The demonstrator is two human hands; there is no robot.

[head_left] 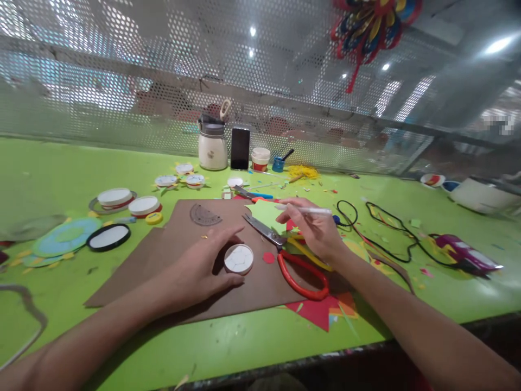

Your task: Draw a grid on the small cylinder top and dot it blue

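Observation:
My left hand (205, 258) lies on the brown board, thumb and fingers apart, curved around the left side of a small white disc (239, 259). Thin dark lines form a polygon pattern on the disc's top. Whether the hand touches its edge I cannot tell. In my right hand (311, 231) is a slim whitish pen (309, 210), held nearly level above light green paper (266, 212). Below that hand lie scissors with red handles (303, 285), their blades partly open and pointing up-left. Beside the disc is a red paper circle (268, 258).
Brown board (179, 296) covers the middle of the green table. A protractor (204, 215) lies on it. White lids (115, 197) and a black-rimmed disc (108, 237) stand left. Behind are a jug (213, 146), phone (240, 149) and cups (260, 158); rightward, a black cord (391, 252) and purple tool (464, 252).

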